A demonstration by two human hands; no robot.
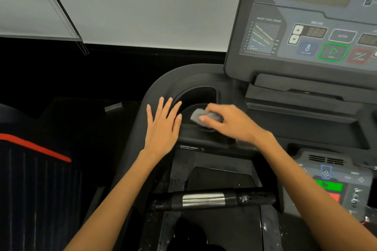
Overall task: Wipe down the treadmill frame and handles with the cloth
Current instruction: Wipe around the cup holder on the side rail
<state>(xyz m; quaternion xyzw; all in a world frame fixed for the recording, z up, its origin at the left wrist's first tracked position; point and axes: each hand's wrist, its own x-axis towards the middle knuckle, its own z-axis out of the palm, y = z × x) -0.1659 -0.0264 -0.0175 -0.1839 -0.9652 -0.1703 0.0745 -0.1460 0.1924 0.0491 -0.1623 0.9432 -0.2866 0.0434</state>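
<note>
A dark grey treadmill frame [155,85] curves around a round cup holder [201,96] on its left side. My right hand [230,122] presses a small grey cloth [196,115] against the near rim of that cup holder, fingers curled over it. Just left of the holder, my left hand [163,126] lies flat on the frame with its fingers spread, holding nothing. Below my arms runs a black handle bar [253,197] with a shiny metal sensor band [203,199].
The treadmill console [306,32] with display and buttons rises at the upper right. A lower control panel [330,181] with green and red buttons sits at the right. Another machine with a red stripe [34,146] stands at the left. A pale wall lies behind.
</note>
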